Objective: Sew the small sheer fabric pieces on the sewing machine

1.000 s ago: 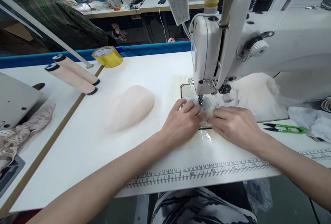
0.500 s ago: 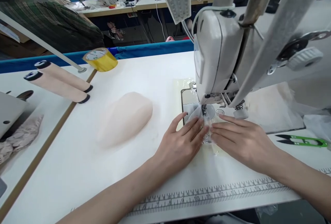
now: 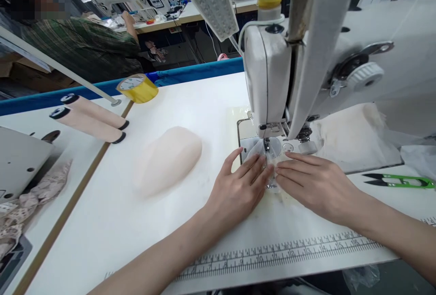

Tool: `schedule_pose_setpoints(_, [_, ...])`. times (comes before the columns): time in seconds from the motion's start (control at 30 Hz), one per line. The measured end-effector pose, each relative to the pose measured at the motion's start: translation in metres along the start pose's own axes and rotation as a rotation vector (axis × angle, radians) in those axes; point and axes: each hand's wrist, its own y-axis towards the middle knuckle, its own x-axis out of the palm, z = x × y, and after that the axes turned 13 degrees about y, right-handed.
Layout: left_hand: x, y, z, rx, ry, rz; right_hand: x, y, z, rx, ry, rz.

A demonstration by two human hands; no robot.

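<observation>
My left hand (image 3: 238, 188) and my right hand (image 3: 315, 184) lie flat on the white table (image 3: 190, 100), fingertips almost meeting on a small sheer piece of fabric (image 3: 269, 168). That piece runs under the presser foot (image 3: 266, 146) of the white sewing machine (image 3: 306, 63), whose head hangs just above my fingers. Both hands press the fabric down with fingers spread. A pale pink foam cup (image 3: 170, 159) rests on the table to the left of my left hand.
Green thread snips (image 3: 400, 180) lie at the right. A pile of cream fabric (image 3: 350, 138) sits behind the needle. Yellow tape (image 3: 138, 88), two pink thread cones (image 3: 90, 118) and lace (image 3: 30, 195) are at the left. Another person (image 3: 75, 45) works beyond the blue edge.
My hands went from curled fingers at the needle plate to flat, spread fingers on the fabric, slightly nearer to me. The view shifted closer to the machine head.
</observation>
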Motion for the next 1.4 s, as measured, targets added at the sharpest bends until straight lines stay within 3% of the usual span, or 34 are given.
schedule_pose_setpoints(0.53, [0.008,0.005,-0.005,-0.038,-0.008,-0.004,0.003,0.0,0.007,0.008,-0.067,0.003])
schedule_pose_setpoints(0.77, [0.003,0.002,-0.005,0.013,-0.056,0.066,0.004,0.0,0.006,-0.016,-0.132,0.002])
schedule_pose_setpoints(1.17, [0.01,0.006,-0.009,-0.052,-0.06,0.058,0.008,-0.001,0.01,-0.033,-0.16,0.014])
schedule_pose_setpoints(1.4, [0.0,-0.001,0.0,-0.057,-0.063,0.046,0.009,-0.002,0.011,-0.033,-0.188,0.0])
